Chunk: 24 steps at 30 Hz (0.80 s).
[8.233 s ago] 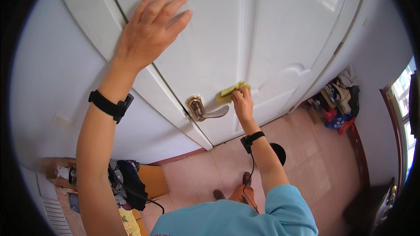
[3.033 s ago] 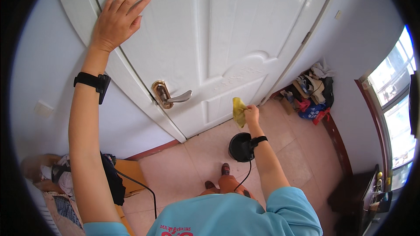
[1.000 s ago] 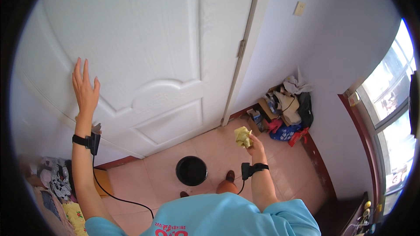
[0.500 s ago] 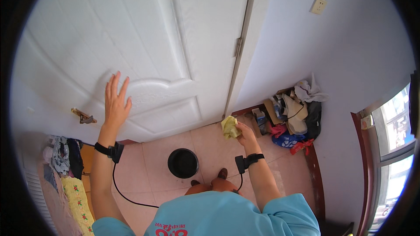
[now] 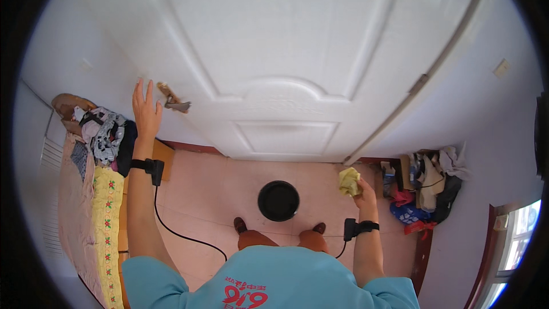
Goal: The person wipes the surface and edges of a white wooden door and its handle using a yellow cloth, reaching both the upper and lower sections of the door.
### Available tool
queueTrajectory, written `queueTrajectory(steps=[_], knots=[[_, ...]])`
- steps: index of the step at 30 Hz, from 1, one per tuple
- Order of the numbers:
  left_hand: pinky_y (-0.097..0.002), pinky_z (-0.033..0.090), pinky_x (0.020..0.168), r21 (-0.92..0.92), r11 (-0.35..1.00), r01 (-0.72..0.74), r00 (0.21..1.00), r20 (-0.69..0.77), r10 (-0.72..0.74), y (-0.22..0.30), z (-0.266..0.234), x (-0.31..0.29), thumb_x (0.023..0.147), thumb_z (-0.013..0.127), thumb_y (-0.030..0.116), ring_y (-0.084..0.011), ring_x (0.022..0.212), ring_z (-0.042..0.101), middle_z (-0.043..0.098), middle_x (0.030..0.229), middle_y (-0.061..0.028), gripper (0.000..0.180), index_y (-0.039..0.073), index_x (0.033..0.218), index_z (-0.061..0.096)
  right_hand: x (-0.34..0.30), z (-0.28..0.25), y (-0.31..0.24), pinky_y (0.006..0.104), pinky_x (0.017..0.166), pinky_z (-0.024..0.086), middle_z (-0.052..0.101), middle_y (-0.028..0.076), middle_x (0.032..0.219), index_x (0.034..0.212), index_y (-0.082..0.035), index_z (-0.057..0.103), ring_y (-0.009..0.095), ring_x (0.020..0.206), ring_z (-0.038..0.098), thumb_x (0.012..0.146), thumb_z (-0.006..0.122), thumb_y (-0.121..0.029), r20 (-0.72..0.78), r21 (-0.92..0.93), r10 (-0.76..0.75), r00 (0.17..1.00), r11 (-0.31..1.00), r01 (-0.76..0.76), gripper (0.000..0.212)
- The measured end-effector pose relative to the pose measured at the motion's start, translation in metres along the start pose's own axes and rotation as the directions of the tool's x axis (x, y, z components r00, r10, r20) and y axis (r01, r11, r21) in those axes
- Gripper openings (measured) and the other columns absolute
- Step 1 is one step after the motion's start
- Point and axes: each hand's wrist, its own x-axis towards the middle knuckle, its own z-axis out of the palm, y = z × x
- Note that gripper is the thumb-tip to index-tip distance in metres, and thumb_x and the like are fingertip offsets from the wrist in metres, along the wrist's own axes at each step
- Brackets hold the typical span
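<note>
Left hand (image 5: 147,109) between 9 and 10 o'clock, fingers spread, just beside the bronze lever handle (image 5: 174,98) on a white panelled door (image 5: 286,34). Round black bucket (image 5: 278,218) down at 6. Crumpled yellow cloth (image 5: 348,182) at 4, gripped by the right hand (image 5: 366,195).

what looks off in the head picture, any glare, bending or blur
In the head view, the window at lower right is washed out by bright daylight; in the head view, the right edge of the white door bows near the top, and the picture's rim falls to black; also in the head view, the door handle looks slightly soft.
</note>
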Motion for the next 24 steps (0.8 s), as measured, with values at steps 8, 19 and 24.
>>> queueTrajectory(steps=[8,19,24], knots=[[-0.0469,0.027,0.111,-0.107,0.980,-0.166,0.971,0.154,0.181,-0.106,0.045,-0.039,0.078,0.058,0.000,-0.0351,0.135,0.030,0.031,0.147,-0.0151,0.060,0.006,0.137,0.044,-0.063,0.085,0.097,0.0432,0.094,0.048,0.059,0.013,0.120,0.124,-0.001,0.054,0.029,0.106,0.060,0.093,0.049,-0.011,-0.321,0.097,-0.074,0.944,0.989,0.110,0.033],[-0.0454,0.029,0.112,-0.322,0.900,-0.294,0.910,0.194,0.367,-0.117,0.083,-0.059,0.079,0.060,0.001,-0.0290,0.136,0.031,0.034,0.147,-0.0095,0.061,0.010,0.138,0.044,-0.097,0.164,0.161,0.0421,0.092,0.050,0.058,0.014,0.121,0.126,0.001,0.051,0.029,0.109,0.058,0.092,0.047,-0.009,-0.167,-0.038,-0.107,0.980,0.994,0.102,0.035],[-0.0446,0.028,0.112,-0.350,0.885,-0.307,0.881,0.246,0.403,-0.111,0.092,-0.060,0.080,0.061,0.003,-0.0266,0.138,0.029,0.035,0.147,-0.0087,0.059,0.009,0.137,0.045,-0.087,0.191,0.200,0.0418,0.094,0.049,0.056,0.016,0.124,0.129,0.002,0.048,0.030,0.110,0.058,0.093,0.046,-0.009,-0.178,-0.041,-0.050,0.983,0.998,0.043,0.038]])
